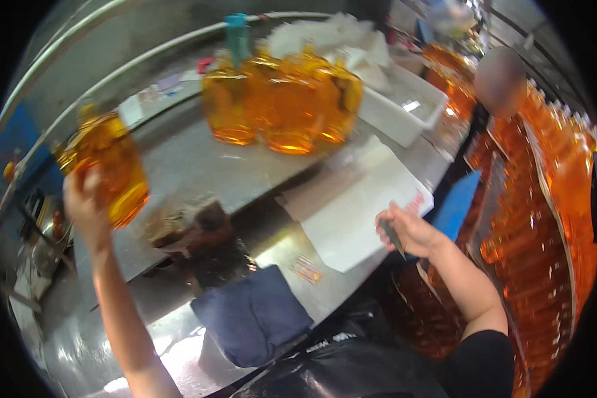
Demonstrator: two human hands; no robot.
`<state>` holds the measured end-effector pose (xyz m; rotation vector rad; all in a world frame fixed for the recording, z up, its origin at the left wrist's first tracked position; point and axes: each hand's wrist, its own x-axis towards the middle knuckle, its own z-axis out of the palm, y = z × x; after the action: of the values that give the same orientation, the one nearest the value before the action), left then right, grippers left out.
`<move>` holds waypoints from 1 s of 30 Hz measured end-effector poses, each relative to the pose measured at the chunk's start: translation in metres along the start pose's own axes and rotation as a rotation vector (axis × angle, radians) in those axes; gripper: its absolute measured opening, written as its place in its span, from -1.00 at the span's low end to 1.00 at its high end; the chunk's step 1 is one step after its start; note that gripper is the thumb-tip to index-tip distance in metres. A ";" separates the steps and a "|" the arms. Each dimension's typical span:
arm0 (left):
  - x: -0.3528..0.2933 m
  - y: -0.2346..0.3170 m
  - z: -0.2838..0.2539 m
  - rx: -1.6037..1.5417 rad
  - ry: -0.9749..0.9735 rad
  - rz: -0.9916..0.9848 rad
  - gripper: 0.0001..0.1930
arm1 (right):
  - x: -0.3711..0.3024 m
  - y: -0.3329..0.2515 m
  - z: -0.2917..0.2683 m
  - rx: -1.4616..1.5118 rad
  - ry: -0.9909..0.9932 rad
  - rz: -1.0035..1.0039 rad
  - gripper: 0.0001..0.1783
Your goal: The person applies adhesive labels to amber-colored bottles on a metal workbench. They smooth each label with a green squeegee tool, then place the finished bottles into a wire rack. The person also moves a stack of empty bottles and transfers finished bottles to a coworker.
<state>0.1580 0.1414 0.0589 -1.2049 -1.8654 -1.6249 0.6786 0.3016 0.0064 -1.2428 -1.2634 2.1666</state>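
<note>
My left hand (87, 209) is raised at the far left, its fingers closed on a flat glass bottle of amber liquid (123, 169); motion blurs the grip. Another bottle's edge may show just behind it, but I cannot tell. At the right, my right hand (411, 231) is curled around a thin dark green pointed piece (393, 237) of a kind I cannot make out. That hand is over the edge of a white sheet (358, 212) with red print. Several more amber bottles (288, 106) stand upright in a group at the back of the metal table.
A folded dark blue cloth (252, 315) lies near me, beside a dark brown block (209, 229). Behind the sheet is a white plastic tub (404, 113) with crumpled white wrapping (338, 36). Rows of amber bottles (534, 232) fill the right side, near another person (501, 83).
</note>
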 end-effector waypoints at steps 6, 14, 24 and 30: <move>-0.067 0.048 -0.112 -0.678 -0.156 -0.339 -0.39 | 0.006 0.065 -0.135 -0.272 0.593 -0.225 -0.54; -0.187 0.092 -0.069 -0.645 -0.216 -1.011 -0.40 | 0.084 0.068 -0.196 -0.768 1.345 -0.238 -0.15; -0.197 0.120 -0.034 -0.719 -0.268 -1.009 -0.43 | 0.113 0.060 -0.252 -0.188 1.091 -0.015 -0.60; -0.198 0.120 -0.032 -0.789 -0.300 -1.002 -0.46 | 0.101 0.054 -0.265 -0.277 1.100 0.004 -0.72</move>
<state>0.3556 0.0384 -0.0102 -0.7646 -2.2678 -3.0694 0.8462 0.4779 -0.1491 -2.0785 -1.0146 0.9403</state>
